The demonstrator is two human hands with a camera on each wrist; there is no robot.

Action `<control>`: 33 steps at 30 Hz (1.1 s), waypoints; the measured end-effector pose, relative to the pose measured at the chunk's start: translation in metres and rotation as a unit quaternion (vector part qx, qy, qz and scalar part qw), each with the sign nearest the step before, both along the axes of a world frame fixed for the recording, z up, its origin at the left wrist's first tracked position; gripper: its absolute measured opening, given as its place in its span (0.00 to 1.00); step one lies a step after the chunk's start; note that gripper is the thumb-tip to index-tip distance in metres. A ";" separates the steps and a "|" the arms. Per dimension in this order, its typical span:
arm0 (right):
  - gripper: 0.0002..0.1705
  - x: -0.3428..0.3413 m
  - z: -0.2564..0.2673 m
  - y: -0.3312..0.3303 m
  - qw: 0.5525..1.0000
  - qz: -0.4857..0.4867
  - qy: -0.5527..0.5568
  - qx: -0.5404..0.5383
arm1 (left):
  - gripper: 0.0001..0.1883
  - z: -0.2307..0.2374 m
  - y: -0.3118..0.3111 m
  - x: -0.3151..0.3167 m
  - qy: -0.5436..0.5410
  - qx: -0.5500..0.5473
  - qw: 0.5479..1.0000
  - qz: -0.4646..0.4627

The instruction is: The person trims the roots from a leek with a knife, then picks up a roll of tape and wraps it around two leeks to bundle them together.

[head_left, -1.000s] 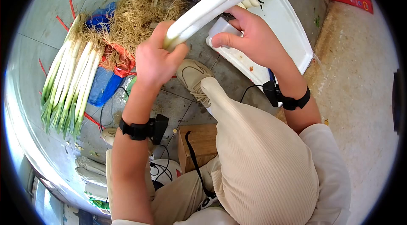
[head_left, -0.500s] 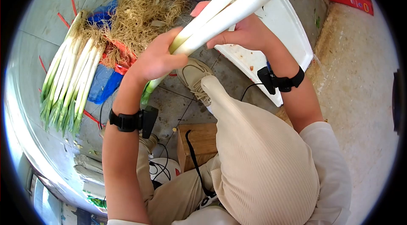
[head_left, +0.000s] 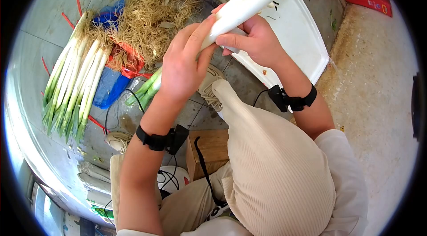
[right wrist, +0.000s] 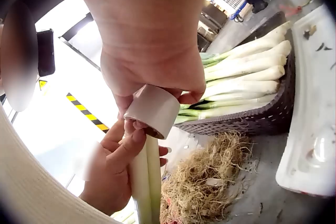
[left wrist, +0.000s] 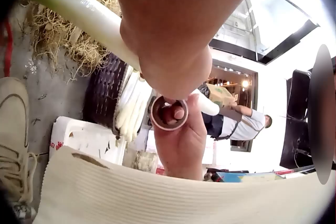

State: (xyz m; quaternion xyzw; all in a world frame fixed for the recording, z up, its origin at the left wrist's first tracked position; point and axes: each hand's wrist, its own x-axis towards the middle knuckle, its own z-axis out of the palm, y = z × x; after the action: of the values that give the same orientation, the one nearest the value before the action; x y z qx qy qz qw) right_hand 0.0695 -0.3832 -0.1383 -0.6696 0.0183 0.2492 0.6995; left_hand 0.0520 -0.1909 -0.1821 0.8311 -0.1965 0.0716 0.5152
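Note:
Two thick white leeks (head_left: pixel 251 2) lie side by side, slanting up to the right in the head view. My left hand (head_left: pixel 184 60) wraps round their stalks, and green leaves (head_left: pixel 149 87) stick out behind its wrist. A wide roll of tape (right wrist: pixel 153 109) is in my right hand (head_left: pixel 260 42), its round core facing the left wrist camera. In the head view, that hand's thumb lies along the underside of the leeks, close to the left fingertips. The right wrist view has the roll right against the stalks; the tape's free end is hidden.
A brown woven basket (right wrist: pixel 262 120) of leeks stands ahead, beside a white foam tray (head_left: pixel 309 49). Trimmed roots (head_left: pixel 153 18) are heaped on the floor, left of centre. Farther left lie rooted leeks (head_left: pixel 73 91). A wooden box (head_left: pixel 209 147) sits between the legs.
My right hand has come up against the leeks with the tape roll. My left hand has turned and shifted right along the stalks, and the green ends now show left of its wrist.

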 end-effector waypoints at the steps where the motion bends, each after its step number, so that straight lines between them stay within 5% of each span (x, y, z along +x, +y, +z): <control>1: 0.29 0.001 0.001 -0.001 1.000 0.011 0.007 -0.004 | 0.28 0.000 0.001 0.001 0.000 0.000 1.000 -0.001; 8: 0.33 0.006 0.013 -0.015 0.995 0.080 -0.040 -0.041 | 0.24 0.002 0.011 0.008 0.160 -0.133 0.978 -0.016; 11: 0.36 0.010 0.011 -0.024 0.983 0.096 -0.060 -0.145 | 0.22 0.000 0.020 0.011 0.237 -0.197 0.950 -0.046; 14: 0.38 0.018 -0.004 -0.031 0.971 0.115 -0.073 -0.198 | 0.22 -0.004 0.027 0.015 0.335 -0.242 0.906 -0.093; 17: 0.38 0.024 -0.009 -0.027 0.975 0.127 -0.127 -0.129 | 0.25 -0.002 0.033 0.024 0.420 -0.216 0.866 -0.166; 19: 0.35 0.026 -0.009 -0.022 0.977 0.148 -0.134 -0.079 | 0.25 -0.009 0.038 0.030 0.487 -0.333 0.777 -0.220; 22: 0.33 0.026 -0.017 -0.016 0.972 0.140 -0.184 -0.040 | 0.24 -0.010 0.046 0.040 0.538 -0.350 0.721 -0.261; 26: 0.32 0.024 -0.010 -0.016 0.989 0.124 -0.075 -0.007 | 0.23 -0.009 0.042 0.035 0.544 -0.329 0.730 -0.251; 28: 0.30 0.021 -0.015 -0.018 0.996 0.080 -0.029 -0.002 | 0.24 -0.004 0.028 0.021 0.395 -0.257 0.878 -0.079; 29: 0.30 0.018 -0.016 -0.017 0.996 0.079 -0.028 -0.002 | 0.24 -0.005 0.025 0.016 0.396 -0.257 0.878 -0.079; 30: 0.24 0.015 -0.018 -0.014 0.999 0.047 -0.023 0.003 | 0.25 -0.005 0.023 0.012 0.223 -0.137 0.965 -0.034; 31: 0.19 0.012 -0.018 -0.010 1.000 0.015 -0.020 0.008 | 0.27 -0.003 0.020 0.009 0.038 -0.009 0.999 0.013; 33: 0.17 0.008 -0.017 -0.005 1.000 -0.005 -0.020 0.018 | 0.31 0.000 0.012 0.002 0.002 0.005 1.000 0.009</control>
State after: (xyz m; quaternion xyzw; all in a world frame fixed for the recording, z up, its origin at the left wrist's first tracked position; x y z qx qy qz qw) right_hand 0.0774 -0.3884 -0.1551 -0.6619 0.0027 0.2324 0.7126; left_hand 0.0538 -0.1784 -0.1819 0.8358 -0.1884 0.0738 0.5103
